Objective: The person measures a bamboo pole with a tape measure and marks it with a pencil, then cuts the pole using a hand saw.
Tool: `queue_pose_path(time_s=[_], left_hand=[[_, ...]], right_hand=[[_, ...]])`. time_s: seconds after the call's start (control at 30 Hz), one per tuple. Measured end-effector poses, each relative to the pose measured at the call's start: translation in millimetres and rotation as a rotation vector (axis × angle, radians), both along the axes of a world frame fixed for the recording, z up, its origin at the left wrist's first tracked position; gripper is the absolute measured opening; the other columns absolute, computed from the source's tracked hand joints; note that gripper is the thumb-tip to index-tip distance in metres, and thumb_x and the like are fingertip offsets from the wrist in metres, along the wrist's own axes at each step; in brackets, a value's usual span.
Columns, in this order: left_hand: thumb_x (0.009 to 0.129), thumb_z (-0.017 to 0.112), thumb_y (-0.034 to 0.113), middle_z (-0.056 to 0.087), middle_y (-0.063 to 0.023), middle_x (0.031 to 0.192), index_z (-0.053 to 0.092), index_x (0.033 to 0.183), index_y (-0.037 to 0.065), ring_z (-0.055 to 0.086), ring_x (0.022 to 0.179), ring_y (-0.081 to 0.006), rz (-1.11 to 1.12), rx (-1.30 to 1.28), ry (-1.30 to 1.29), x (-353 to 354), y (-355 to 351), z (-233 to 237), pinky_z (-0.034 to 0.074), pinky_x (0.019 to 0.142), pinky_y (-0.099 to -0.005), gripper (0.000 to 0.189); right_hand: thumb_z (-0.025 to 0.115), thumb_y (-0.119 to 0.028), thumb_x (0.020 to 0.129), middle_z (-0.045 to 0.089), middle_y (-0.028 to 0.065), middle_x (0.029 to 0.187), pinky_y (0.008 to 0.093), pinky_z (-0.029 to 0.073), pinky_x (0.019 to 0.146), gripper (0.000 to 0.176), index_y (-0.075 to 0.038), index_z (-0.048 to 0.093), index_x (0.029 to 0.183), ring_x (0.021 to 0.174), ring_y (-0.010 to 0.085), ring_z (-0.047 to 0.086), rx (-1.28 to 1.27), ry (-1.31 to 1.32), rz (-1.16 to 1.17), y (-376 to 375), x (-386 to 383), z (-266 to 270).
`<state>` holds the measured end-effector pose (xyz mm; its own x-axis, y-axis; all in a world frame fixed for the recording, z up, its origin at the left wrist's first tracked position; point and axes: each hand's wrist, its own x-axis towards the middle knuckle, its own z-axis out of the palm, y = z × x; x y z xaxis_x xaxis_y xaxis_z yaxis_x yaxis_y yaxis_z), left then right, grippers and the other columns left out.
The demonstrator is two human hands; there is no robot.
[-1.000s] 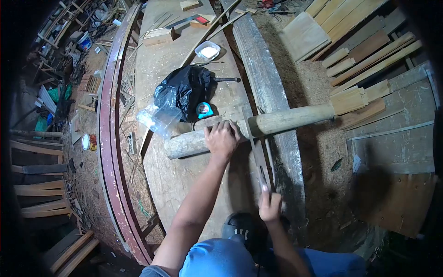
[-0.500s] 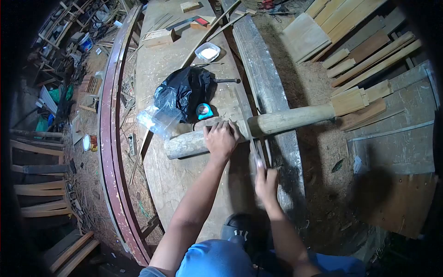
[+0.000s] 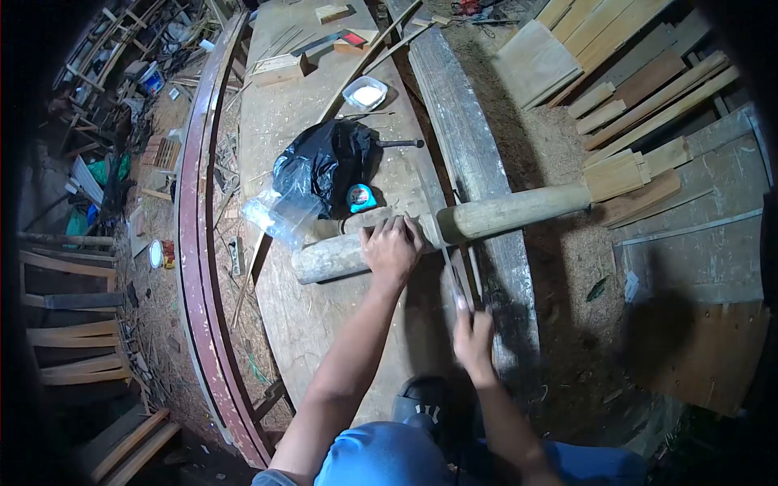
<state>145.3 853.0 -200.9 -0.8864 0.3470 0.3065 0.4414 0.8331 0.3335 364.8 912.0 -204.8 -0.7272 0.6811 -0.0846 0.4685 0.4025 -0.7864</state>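
A long round log (image 3: 519,212) lies across the plank bench. My left hand (image 3: 391,249) rests over its left part, fingers curled on the wood and holding it. In my right hand (image 3: 473,340), closed round the handle, is a handsaw (image 3: 448,263). Its thin blade crosses the log just right of my left hand and seems to sit in a cut there. The saw's handle is mostly hidden by my fingers. Beyond my left hand are a black plastic bag (image 3: 312,166) and a turquoise tape measure (image 3: 360,198).
A white tub (image 3: 365,94), a try square (image 3: 328,39) and wood strips lie farther up the bench (image 3: 284,312). A thick grey beam (image 3: 458,113) runs along its right side. Stacked boards (image 3: 616,174) stand at the right, a dark red rail (image 3: 194,243) at the left.
My right hand has drawn the saw a little way back toward my body. The left hand stays in its place on the log.
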Motion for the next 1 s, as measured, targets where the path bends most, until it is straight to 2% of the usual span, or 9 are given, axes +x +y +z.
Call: queue_pose_path(time_s=[0.2, 0.27, 0.47, 0.5, 0.57, 0.67, 0.73, 0.8, 1.0], left_hand=[[0.096, 0.057, 0.024, 0.075, -0.0092, 0.086, 0.071, 0.076, 0.011, 0.072, 0.081, -0.0255, 0.033, 0.079, -0.003, 3, 3, -2, 0.045, 0.088, -0.0472, 0.027], [0.096, 0.057, 0.024, 0.075, -0.0091, 0.086, 0.071, 0.076, 0.011, 0.072, 0.08, -0.0255, 0.026, 0.052, -0.008, -3, 2, -2, 0.046, 0.087, -0.0465, 0.028], [0.095, 0.058, 0.024, 0.074, -0.0105, 0.081, 0.07, 0.072, 0.01, 0.072, 0.076, -0.0261, 0.036, 0.09, 0.049, -1, 2, -5, 0.045, 0.087, -0.0443, 0.029], [0.095, 0.058, 0.024, 0.074, -0.0109, 0.081, 0.07, 0.071, 0.01, 0.071, 0.074, -0.0264, 0.034, 0.13, 0.103, 2, 2, -6, 0.045, 0.086, -0.0439, 0.03], [0.094, 0.058, 0.023, 0.074, -0.0112, 0.081, 0.069, 0.07, 0.009, 0.071, 0.074, -0.0266, 0.031, 0.097, 0.068, -4, 5, -6, 0.045, 0.085, -0.0439, 0.03], [0.094, 0.059, 0.023, 0.073, -0.0112, 0.079, 0.068, 0.069, 0.009, 0.071, 0.072, -0.0268, 0.018, 0.069, 0.038, -8, 3, -4, 0.044, 0.083, -0.0439, 0.031], [0.095, 0.059, 0.022, 0.072, -0.011, 0.077, 0.067, 0.068, 0.009, 0.07, 0.071, -0.0268, 0.016, 0.09, 0.089, -4, 2, -4, 0.044, 0.081, -0.0429, 0.03], [0.095, 0.059, 0.022, 0.072, -0.0107, 0.076, 0.066, 0.068, 0.01, 0.07, 0.071, -0.0265, 0.022, 0.097, 0.081, -1, 2, -6, 0.044, 0.08, -0.0423, 0.03], [0.095, 0.059, 0.021, 0.071, -0.0095, 0.076, 0.065, 0.067, 0.011, 0.07, 0.07, -0.0258, 0.012, 0.082, 0.091, -5, 1, -8, 0.045, 0.079, -0.0406, 0.031]], right_hand=[[0.051, -0.041, 0.107, 0.046, 0.0068, 0.045, 0.0376, 0.029, 0.044, 0.066, -0.001, 0.052, 0.054, 0.04, 0.0181, 0.043, -0.225, -0.047, -0.032, -1, 1, 32], [0.052, -0.042, 0.104, 0.062, 0.0259, 0.064, 0.0517, 0.045, 0.061, 0.062, 0.007, 0.066, 0.07, 0.064, 0.0413, 0.067, -0.127, -0.219, -0.019, 13, -47, 45], [0.051, -0.025, 0.105, 0.067, 0.035, 0.095, 0.0496, 0.051, 0.073, 0.037, 0.006, 0.066, 0.119, 0.091, 0.0437, 0.071, -0.189, 0.019, -0.029, -23, 46, 25], [0.051, -0.025, 0.105, 0.067, 0.035, 0.095, 0.0496, 0.051, 0.073, 0.037, 0.006, 0.066, 0.119, 0.091, 0.0437, 0.071, -0.188, 0.01, -0.028, -22, 48, 23], [0.05, -0.038, 0.106, 0.045, 0.017, 0.05, 0.0451, 0.03, 0.048, 0.064, 0.005, 0.051, 0.06, 0.044, 0.0274, 0.047, -0.06, 0.037, -0.047, -16, 10, 46], [0.053, -0.035, 0.104, 0.062, 0.0298, 0.073, 0.0504, 0.04, 0.056, 0.047, 0.008, 0.069, 0.092, 0.064, 0.0439, 0.064, -0.142, -0.208, 0.007, 10, -29, 40], [0.052, -0.039, 0.104, 0.063, 0.03, 0.073, 0.0498, 0.044, 0.059, 0.052, 0.008, 0.07, 0.091, 0.068, 0.0436, 0.067, -0.192, -0.243, 0.004, 8, -22, 44], [0.051, -0.039, 0.107, 0.041, 0.0051, 0.044, 0.0408, 0.027, 0.045, 0.066, 0.0, 0.047, 0.053, 0.041, 0.0182, 0.044, -0.181, 0.061, -0.041, -11, 21, 37], [0.05, -0.04, 0.107, 0.042, 0.0059, 0.044, 0.0427, 0.028, 0.045, 0.068, 0.002, 0.047, 0.054, 0.041, 0.0192, 0.045, -0.079, 0.012, -0.038, 0, -18, 27]])
